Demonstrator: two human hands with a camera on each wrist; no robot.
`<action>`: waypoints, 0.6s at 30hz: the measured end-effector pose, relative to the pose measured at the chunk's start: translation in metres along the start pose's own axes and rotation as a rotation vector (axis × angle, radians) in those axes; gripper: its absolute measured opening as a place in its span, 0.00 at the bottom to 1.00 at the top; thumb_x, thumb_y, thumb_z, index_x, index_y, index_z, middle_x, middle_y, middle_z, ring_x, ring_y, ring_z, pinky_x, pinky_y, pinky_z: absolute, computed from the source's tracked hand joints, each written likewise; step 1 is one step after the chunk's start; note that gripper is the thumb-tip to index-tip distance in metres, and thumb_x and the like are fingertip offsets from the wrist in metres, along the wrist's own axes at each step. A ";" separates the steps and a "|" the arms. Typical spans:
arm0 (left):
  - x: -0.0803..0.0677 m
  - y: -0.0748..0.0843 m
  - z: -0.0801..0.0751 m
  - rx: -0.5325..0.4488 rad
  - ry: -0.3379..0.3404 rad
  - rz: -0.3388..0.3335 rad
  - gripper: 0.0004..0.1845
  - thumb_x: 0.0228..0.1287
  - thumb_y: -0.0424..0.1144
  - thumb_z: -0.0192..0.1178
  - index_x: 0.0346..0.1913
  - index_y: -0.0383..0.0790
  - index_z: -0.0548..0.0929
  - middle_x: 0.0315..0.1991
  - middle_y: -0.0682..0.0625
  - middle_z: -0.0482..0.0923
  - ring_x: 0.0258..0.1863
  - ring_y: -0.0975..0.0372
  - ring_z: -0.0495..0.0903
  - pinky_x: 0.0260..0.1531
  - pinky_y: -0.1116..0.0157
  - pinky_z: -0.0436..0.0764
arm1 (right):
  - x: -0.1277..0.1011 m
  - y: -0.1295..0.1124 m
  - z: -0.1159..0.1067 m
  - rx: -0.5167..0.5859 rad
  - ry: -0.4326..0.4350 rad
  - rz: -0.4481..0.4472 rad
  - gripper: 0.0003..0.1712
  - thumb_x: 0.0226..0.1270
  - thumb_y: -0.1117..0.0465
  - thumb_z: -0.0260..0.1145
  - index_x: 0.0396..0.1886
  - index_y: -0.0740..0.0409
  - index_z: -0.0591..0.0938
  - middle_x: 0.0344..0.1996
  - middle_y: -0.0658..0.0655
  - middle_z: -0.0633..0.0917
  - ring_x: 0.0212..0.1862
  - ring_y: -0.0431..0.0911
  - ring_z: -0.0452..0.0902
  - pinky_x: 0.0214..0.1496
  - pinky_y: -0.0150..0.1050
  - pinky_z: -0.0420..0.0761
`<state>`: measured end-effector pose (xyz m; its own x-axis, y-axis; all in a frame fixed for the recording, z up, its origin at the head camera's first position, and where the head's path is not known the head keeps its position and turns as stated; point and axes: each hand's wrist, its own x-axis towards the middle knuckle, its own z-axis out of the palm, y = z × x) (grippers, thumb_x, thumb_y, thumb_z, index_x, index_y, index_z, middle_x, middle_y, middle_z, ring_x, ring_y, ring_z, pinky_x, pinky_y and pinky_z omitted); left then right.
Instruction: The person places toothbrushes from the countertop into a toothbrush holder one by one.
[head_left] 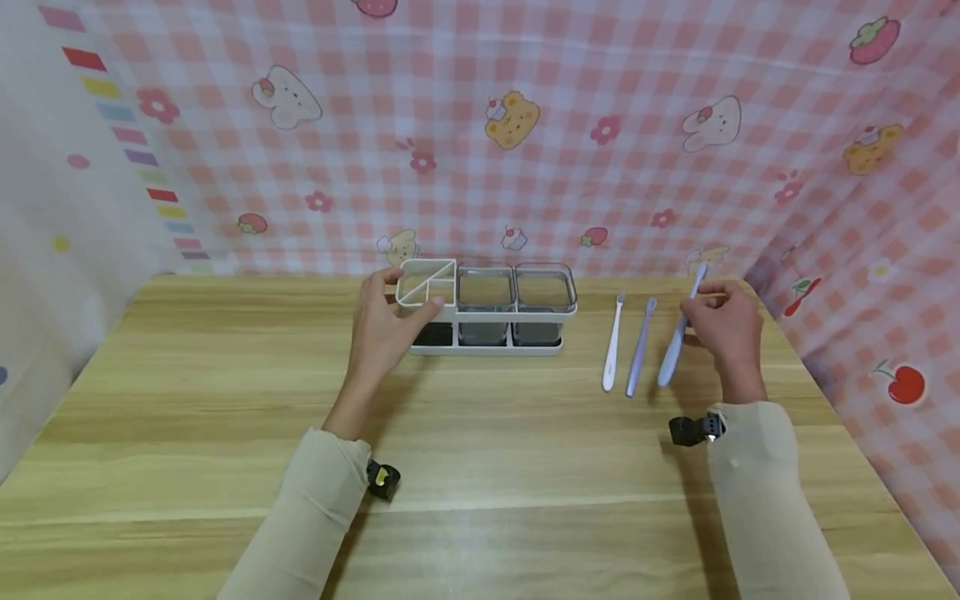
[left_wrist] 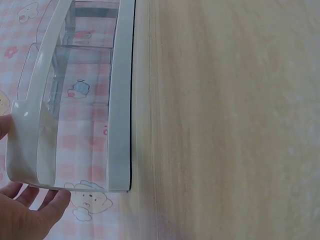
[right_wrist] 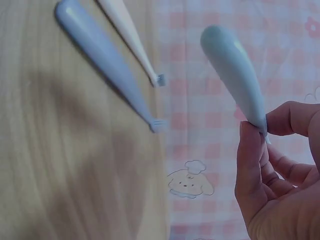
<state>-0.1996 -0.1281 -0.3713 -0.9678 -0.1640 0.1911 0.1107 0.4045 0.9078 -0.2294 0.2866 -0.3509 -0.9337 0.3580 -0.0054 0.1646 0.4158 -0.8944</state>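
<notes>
Wooden table [head_left: 480, 433] bearing a white three-compartment holder [head_left: 487, 310] at its far middle, the left hand [head_left: 384, 327] curled round the holder's left end. To the right, the right hand [head_left: 723, 327] pinches a pale blue toothbrush [head_left: 678, 337] between thumb and fingers, lifted off the table. Just beside it lie a lavender toothbrush [head_left: 640, 347] and a white toothbrush [head_left: 613, 343], side by side.

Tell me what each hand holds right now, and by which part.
Right hand pinches a blue toothbrush near its middle. Left hand grips the organizer's left end.
</notes>
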 end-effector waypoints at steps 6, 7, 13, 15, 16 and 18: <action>0.001 -0.001 0.000 -0.011 -0.006 0.005 0.41 0.59 0.50 0.72 0.69 0.33 0.67 0.64 0.40 0.67 0.56 0.48 0.72 0.52 0.53 0.79 | -0.003 -0.008 0.002 0.094 0.030 -0.040 0.11 0.64 0.66 0.62 0.46 0.57 0.75 0.30 0.50 0.77 0.24 0.34 0.79 0.26 0.36 0.85; 0.001 -0.001 0.000 -0.012 -0.007 0.005 0.41 0.59 0.50 0.72 0.69 0.33 0.67 0.64 0.40 0.67 0.56 0.48 0.72 0.53 0.53 0.79 | -0.004 -0.009 0.002 0.103 0.030 -0.045 0.11 0.64 0.66 0.62 0.45 0.57 0.75 0.29 0.49 0.77 0.24 0.34 0.79 0.26 0.36 0.85; 0.000 -0.001 0.001 -0.021 -0.008 -0.001 0.41 0.59 0.49 0.73 0.69 0.34 0.67 0.64 0.40 0.67 0.56 0.49 0.72 0.52 0.53 0.79 | -0.008 -0.020 0.006 0.146 0.038 -0.058 0.11 0.66 0.67 0.62 0.46 0.55 0.74 0.32 0.52 0.77 0.25 0.35 0.80 0.27 0.36 0.85; 0.000 -0.001 0.001 -0.023 -0.008 -0.005 0.41 0.60 0.49 0.73 0.69 0.34 0.67 0.64 0.40 0.67 0.56 0.49 0.72 0.52 0.53 0.79 | -0.010 -0.024 0.007 0.157 0.038 -0.060 0.12 0.66 0.66 0.62 0.47 0.54 0.74 0.33 0.53 0.76 0.25 0.36 0.80 0.27 0.36 0.85; 0.000 -0.001 0.001 -0.023 -0.006 -0.008 0.41 0.60 0.49 0.73 0.69 0.34 0.67 0.64 0.40 0.67 0.56 0.49 0.72 0.52 0.53 0.79 | -0.010 -0.026 0.008 0.165 0.036 -0.061 0.12 0.66 0.66 0.62 0.48 0.54 0.74 0.34 0.54 0.76 0.25 0.36 0.80 0.26 0.35 0.85; 0.000 -0.001 0.001 -0.023 -0.002 -0.010 0.40 0.59 0.49 0.73 0.69 0.34 0.67 0.64 0.40 0.67 0.56 0.49 0.72 0.52 0.53 0.79 | -0.011 -0.031 0.009 0.170 0.035 -0.066 0.12 0.66 0.66 0.62 0.48 0.54 0.74 0.34 0.53 0.76 0.26 0.36 0.79 0.26 0.35 0.85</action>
<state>-0.2000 -0.1279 -0.3724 -0.9694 -0.1660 0.1809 0.1059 0.3822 0.9180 -0.2267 0.2621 -0.3276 -0.9285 0.3649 0.0691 0.0442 0.2933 -0.9550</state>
